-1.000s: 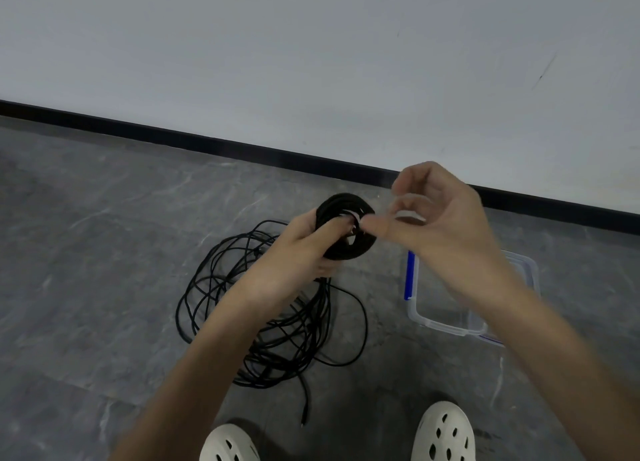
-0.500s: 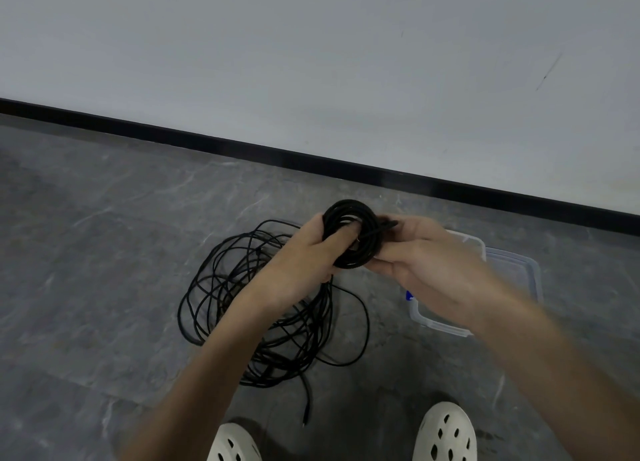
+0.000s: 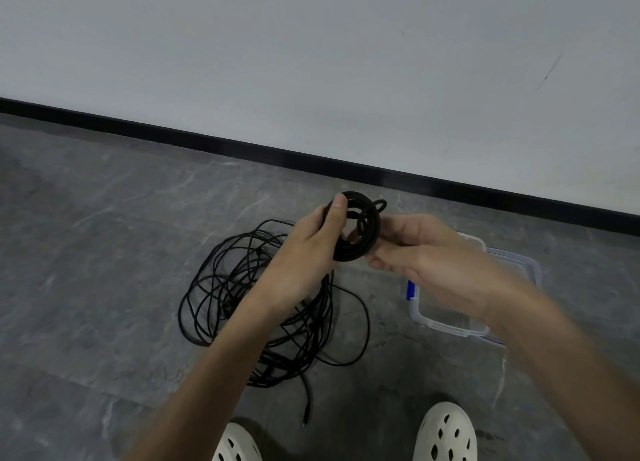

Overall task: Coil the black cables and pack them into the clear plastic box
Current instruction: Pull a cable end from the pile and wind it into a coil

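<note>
A tight coil of black cable (image 3: 367,232) is held up in front of me. My left hand (image 3: 304,256) grips its left side, thumb up over the rim. My right hand (image 3: 422,256) holds the coil's right side from below, fingers curled round it; a short loop of cable sticks out at the top right. Beneath my left arm a loose tangle of black cables (image 3: 242,301) lies on the grey floor, one plug end trailing towards my feet. The clear plastic box (image 3: 446,325) with a blue clip sits on the floor to the right, partly hidden by my right arm.
A white wall with a black skirting board (image 3: 207,140) runs across behind the cables. My two white perforated clogs (image 3: 446,433) stand at the bottom edge. Grey marbled floor stretches to the left.
My right hand came down from pinching at the coil's centre to hold the coil's right side. The coil turned more upright and a small loop now pokes out at its top.
</note>
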